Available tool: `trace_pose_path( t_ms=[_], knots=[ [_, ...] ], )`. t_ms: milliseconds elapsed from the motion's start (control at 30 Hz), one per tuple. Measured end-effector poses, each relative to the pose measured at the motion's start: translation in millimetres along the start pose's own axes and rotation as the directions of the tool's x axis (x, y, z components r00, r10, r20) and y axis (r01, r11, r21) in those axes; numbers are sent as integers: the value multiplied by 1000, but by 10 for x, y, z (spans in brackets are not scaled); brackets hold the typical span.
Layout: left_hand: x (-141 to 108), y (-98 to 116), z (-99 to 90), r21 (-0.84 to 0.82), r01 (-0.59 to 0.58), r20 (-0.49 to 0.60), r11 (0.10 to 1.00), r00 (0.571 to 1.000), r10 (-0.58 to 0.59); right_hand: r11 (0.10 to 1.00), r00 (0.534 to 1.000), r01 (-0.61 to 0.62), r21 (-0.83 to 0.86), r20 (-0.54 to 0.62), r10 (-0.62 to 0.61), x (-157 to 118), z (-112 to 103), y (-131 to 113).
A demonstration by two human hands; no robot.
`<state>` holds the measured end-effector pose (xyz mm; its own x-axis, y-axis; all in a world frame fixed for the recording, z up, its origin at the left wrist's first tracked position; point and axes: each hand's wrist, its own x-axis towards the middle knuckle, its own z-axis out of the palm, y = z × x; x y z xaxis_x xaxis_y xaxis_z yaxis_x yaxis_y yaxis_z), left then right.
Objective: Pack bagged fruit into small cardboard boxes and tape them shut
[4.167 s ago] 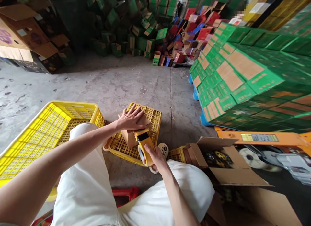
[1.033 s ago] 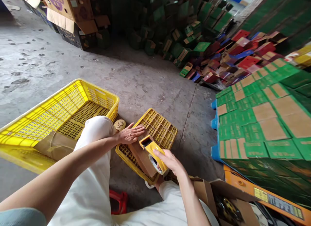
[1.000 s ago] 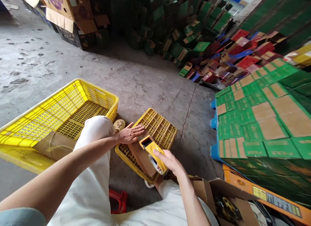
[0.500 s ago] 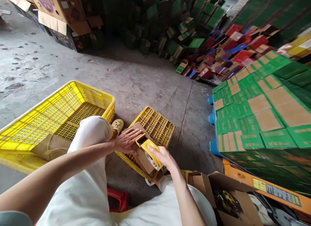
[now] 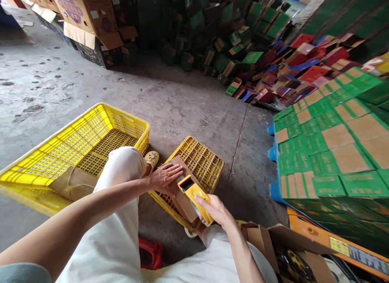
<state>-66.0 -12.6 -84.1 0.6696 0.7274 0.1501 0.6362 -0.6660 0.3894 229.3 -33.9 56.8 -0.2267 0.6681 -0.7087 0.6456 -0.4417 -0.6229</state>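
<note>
My left hand [image 5: 166, 178] lies flat with fingers stretched out on a folded brown cardboard piece [image 5: 184, 205], pressing it down. In my right hand [image 5: 215, 210] is a yellow tape dispenser [image 5: 194, 195], gripped by its body and tilted over the cardboard, with its dark front end near my left fingers. Under the cardboard is a yellow plastic crate [image 5: 209, 159], its grid face up, between my feet. My left hand partly hides the cardboard's left edge.
To the left stands a large yellow crate [image 5: 121, 112] with brown cardboard [image 5: 71, 183] inside. At right, green cartons [image 5: 328, 161] are stacked on a blue pallet [image 5: 274, 153]. An open box [image 5: 258, 238] sits by my right leg, and a red plastic item [image 5: 159, 254] lies below me.
The whole view has shifted, so everything sits a little further right. The tape dispenser has drawn slightly back from my left fingers; my left hand stays flat on the cardboard.
</note>
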Motion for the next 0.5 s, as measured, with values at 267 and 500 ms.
trace_pose_path(
  t_ms=[267,500],
  knots=[
    [-6,39,56,37,-19,11,999,1000,18,1000,1000,4,2,-30,-4,57,-4,43],
    [8,263,157,39,17,-17,999,1000,-16,999,999,14,-40,-39,-16,162,-6,87]
  ],
)
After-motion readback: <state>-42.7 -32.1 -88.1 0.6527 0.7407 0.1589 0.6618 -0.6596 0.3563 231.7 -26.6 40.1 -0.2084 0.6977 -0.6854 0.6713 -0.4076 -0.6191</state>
